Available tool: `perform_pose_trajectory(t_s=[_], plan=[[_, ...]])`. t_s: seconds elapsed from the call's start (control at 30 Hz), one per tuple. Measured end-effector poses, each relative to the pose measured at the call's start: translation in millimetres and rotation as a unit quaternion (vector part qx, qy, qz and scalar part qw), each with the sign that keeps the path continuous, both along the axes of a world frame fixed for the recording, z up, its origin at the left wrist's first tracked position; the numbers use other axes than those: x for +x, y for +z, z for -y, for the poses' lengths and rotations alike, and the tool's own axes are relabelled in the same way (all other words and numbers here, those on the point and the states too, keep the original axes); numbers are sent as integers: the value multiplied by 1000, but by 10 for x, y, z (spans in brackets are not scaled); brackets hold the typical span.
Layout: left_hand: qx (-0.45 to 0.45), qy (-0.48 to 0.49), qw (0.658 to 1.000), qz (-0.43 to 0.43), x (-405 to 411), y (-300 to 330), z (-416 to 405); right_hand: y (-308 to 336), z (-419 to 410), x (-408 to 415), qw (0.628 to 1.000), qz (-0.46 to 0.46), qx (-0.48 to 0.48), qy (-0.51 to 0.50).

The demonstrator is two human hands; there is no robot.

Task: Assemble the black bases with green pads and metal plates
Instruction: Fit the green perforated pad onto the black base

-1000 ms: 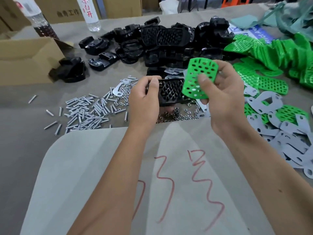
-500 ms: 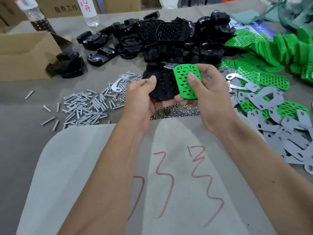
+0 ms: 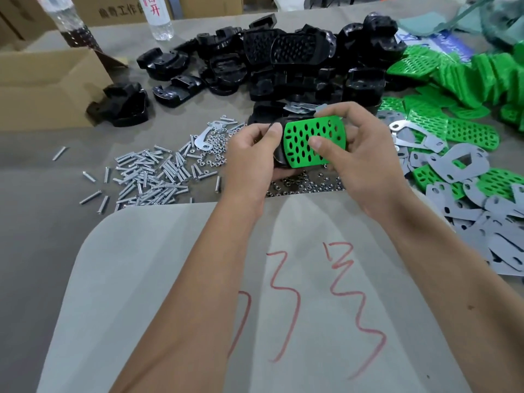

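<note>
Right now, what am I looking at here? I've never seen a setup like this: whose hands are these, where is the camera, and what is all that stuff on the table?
There is no machine: a person wears a camera on the head, looking down at their own hands. The left hand grips a black base, and the right hand presses a green pad full of holes onto it, thumb on top. On the table lie the parts: a pile of black bases at the back, more green pads on the right, grey metal plates near the right arm, and bolts with small nuts on the left and middle. A cardboard box sits far left.
</note>
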State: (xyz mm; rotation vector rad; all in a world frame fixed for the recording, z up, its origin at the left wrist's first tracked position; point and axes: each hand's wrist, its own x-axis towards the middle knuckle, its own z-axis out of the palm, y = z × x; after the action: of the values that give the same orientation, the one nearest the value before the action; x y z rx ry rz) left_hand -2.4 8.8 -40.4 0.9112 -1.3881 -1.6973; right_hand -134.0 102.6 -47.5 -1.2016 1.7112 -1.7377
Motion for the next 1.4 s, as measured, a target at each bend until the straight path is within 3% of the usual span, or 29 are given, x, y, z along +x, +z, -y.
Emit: perform_pose_trajectory(t_s=[0.27, 0.4, 0.5, 0.6, 0.73, 0.93, 1.1, 1.4], plan=[[-31, 10, 999, 10, -12, 5, -45, -3, 4, 66, 998, 7, 9, -68], [-47, 4, 999, 20, -5, -11, -61, -23, 8, 45, 996, -34, 20, -75], [-93, 6, 993, 66, -12, -26, -80, -20, 19, 21, 996, -32, 31, -73], [-42, -17, 999, 0, 16, -4, -86, 1, 7, -28, 998, 37, 17, -46], [-22, -30, 999, -21, 25, 15, -84, -18, 22, -25, 999, 8, 9, -36], [2, -26, 999, -41, 7, 24, -48, -40, 16, -6, 995, 4, 14, -100], [-6, -52, 997, -53, 27, 30, -26, 31, -7, -4, 997, 81, 9, 6], [-50, -50, 997, -29, -28, 19, -40, 31, -8, -30, 989, 146, -22, 29]])
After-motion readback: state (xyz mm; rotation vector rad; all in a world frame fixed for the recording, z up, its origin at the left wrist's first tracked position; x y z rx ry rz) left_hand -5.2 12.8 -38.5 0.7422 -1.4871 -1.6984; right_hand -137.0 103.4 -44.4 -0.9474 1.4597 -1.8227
